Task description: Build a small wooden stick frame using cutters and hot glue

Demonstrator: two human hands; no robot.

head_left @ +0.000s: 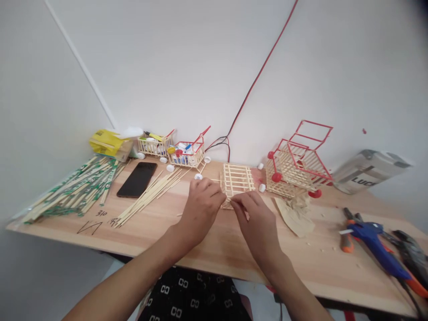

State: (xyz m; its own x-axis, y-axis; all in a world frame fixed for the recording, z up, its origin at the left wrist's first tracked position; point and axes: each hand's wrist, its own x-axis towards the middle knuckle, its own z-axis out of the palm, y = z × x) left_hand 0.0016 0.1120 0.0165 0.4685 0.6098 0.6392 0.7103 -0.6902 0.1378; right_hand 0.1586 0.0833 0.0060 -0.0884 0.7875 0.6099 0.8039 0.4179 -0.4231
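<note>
A small basket frame of thin wooden sticks (238, 174) stands on the table in front of me, its bars crossing in a grid. At its near left corner are the closed fingers of my left hand (204, 206). My right hand (257, 219) is at the near edge of the frame, thumb and index finger pinched together. Between the two hands a thin wooden stick (229, 200) shows at the fingertips. The fingers partly hide it, along with the frame's near side, so I cannot tell whether it is joined to the frame.
Loose sticks (150, 196), a black phone (137, 179) and green-printed wrapped chopsticks (80, 187) lie left. Two small stick carts (187, 156) stand behind. At right are a bigger red-trimmed cart (294, 165), crumpled brown paper (297, 216), a blue glue gun (374, 245) and pliers (347, 240).
</note>
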